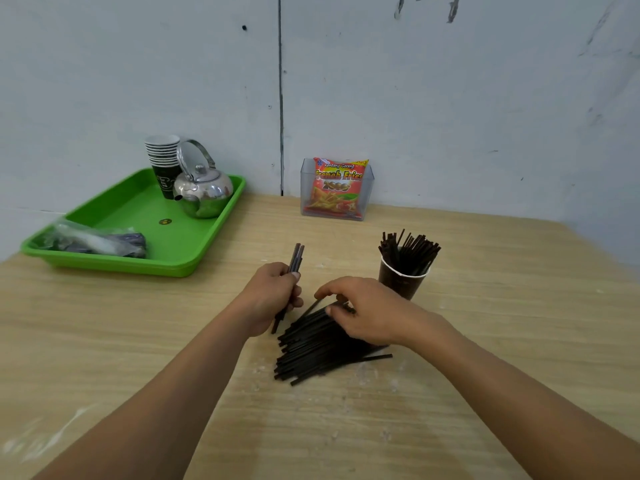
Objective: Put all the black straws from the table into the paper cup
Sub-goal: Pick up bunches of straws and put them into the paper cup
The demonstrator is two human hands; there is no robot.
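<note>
Black straws [311,351] on the table, some in the left hand, many in the paper cup.

The left hand [273,296] is clenched round a small bundle [297,254] of straws, their ends sticking up past the fingers, tilted slightly right. The right hand [367,313] lies over the far end of the loose pile, thumb and curled fingers pinching its topmost straws. The pile lies on the wooden table [138,341] between the two forearms. Just beyond the right hand stands the paper cup [398,282], upright, with a fan of straws in it. At the far left, a green tray [138,209] carries a steel kettle [204,192], a stack of cups [162,161] and a plastic bag [93,239]. Against the wall, a snack packet [337,188] stands in a clear box [369,188].
</note>
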